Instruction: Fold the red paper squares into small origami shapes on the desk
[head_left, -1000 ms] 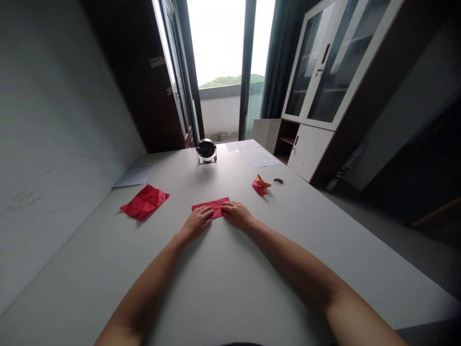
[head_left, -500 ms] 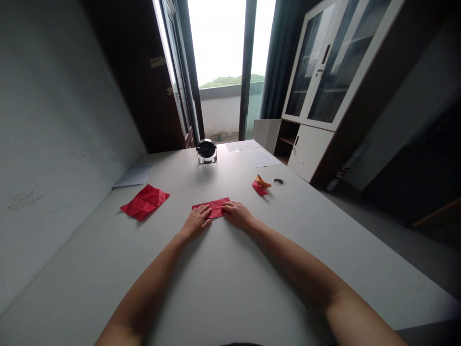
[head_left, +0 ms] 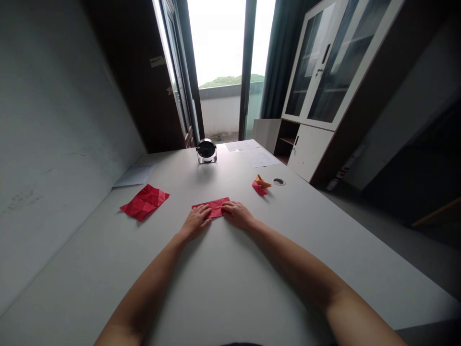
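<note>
A folded red sheet of paper (head_left: 216,207), creased into a narrow strip, lies on the white table between my hands. My left hand (head_left: 196,220) rests on its left part, fingers stretched out over the paper and thumb by the near edge. At the right end, my right hand (head_left: 236,213) has its fingers bent and close together on the paper, the thumb low at the near edge. Another red sheet (head_left: 144,202), unfolded and covered with crease lines, lies to the left. Toward the right stands a small red and orange folded paper piece (head_left: 260,185).
A round black device on a silver stand (head_left: 206,151) stands at the table's far side. White papers (head_left: 261,157) lie at the far right, and more sheets (head_left: 134,175) by the left wall. A cable hole (head_left: 278,181) sits near the right edge. A cabinet (head_left: 311,149) stands beyond.
</note>
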Demonstrator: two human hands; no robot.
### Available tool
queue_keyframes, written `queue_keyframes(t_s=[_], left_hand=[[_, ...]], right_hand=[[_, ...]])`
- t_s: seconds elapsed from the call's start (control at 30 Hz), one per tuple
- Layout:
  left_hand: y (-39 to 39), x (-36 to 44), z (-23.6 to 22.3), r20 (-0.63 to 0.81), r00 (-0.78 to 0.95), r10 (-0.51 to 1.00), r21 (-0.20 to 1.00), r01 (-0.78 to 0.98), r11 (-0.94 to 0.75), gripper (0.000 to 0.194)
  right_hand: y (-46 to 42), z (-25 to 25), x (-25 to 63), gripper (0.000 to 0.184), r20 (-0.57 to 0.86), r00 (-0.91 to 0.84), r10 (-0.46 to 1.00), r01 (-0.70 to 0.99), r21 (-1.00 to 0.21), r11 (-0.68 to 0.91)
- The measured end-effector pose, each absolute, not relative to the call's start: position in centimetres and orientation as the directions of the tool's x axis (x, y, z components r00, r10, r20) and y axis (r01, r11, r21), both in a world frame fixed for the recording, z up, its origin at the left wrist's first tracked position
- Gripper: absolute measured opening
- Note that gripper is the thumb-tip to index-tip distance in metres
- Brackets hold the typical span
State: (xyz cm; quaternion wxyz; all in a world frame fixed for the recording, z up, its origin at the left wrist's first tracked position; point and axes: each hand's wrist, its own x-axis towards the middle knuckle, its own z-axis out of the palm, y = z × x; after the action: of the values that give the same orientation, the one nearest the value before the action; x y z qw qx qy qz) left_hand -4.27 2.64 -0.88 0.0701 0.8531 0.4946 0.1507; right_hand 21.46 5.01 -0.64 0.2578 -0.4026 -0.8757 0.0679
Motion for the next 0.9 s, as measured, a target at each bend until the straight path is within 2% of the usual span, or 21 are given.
queue_keyframes(t_s=[0.53, 0.9], left_hand=[[2.60, -4.40, -0.44, 0.242, 0.380, 0.893, 0.306, 0.843, -0.442, 0.042], [2.68, -4.65, -0.47, 0.252, 0.400, 0.881, 0.344, 0.814, -0.468, 0.042]], right_hand=[[5.03, -0.66, 21.47, 0.025, 0.381, -0.545, 0.747, 0.674, -0.330, 0.660], [4.90, -0.37, 21.47, 0.025, 0.384, -0.546, 0.745, 0.665, -0.343, 0.663]])
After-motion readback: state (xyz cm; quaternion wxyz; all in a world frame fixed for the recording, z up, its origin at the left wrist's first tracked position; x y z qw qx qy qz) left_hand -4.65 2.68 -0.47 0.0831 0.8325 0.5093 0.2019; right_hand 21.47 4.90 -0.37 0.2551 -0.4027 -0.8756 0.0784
